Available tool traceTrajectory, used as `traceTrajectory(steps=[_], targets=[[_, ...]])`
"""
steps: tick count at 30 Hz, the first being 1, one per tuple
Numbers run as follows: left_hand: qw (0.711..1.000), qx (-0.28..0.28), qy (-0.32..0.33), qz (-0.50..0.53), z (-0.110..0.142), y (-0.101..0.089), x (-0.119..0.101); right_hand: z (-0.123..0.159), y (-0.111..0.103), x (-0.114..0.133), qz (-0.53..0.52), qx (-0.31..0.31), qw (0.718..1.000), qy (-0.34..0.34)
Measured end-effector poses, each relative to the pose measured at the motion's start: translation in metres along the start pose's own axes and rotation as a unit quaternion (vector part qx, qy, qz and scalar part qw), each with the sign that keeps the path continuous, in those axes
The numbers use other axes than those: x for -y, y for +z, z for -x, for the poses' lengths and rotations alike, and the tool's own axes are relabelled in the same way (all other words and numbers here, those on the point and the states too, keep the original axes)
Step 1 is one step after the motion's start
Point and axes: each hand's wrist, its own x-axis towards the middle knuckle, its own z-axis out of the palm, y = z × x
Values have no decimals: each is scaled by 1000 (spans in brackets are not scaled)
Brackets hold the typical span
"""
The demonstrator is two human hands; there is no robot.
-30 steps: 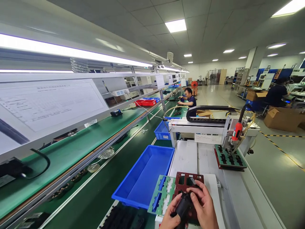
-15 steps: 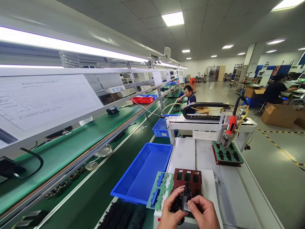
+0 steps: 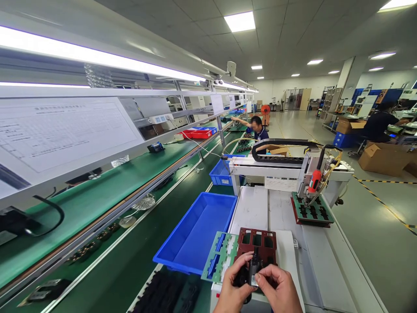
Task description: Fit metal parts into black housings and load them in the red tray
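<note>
At the bottom of the view my left hand [image 3: 232, 287] and my right hand [image 3: 279, 289] together pinch a small black part with a pale label [image 3: 250, 274]. They hold it over a dark red slotted fixture [image 3: 260, 241] on the white machine bed. A green cover plate [image 3: 221, 256] lies open on the fixture's left side. Both hands have their fingers closed on the part.
A blue bin [image 3: 198, 232] stands left of the fixture. Black parts [image 3: 166, 295] lie below it. A screwdriving head [image 3: 314, 180] sits over a second fixture [image 3: 312, 211] at the back right. Green conveyor belts [image 3: 97, 200] run along the left. A seated person [image 3: 259, 130] works farther down.
The black part was turned in my hands so its labelled side faces up, and my right hand shifted from over it to its right side. The screwdriving head moved slightly.
</note>
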Motion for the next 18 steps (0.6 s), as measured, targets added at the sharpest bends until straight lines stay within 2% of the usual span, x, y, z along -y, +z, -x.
traceTrajectory(steps=[4,8,10,12,14,16,18], targets=[[1000,0,6,-1,1,0,1,2,2,2,36,-13,999,-34],[1000,1,0,3,3,0,12,9,7,8,109,-51,983,-138],[1000,-11,-9,17,4,-1,22,12,9,10,126,-87,975,-163],[999,-12,-18,47,6,-1,31,13,9,9,91,-130,978,-133],[997,3,-17,75,6,-2,37,13,8,6,15,-142,987,-78],[997,25,0,70,7,-2,39,14,6,-1,-50,-111,992,-44],[997,56,40,24,8,2,37,17,5,-11,-72,-75,994,-23]])
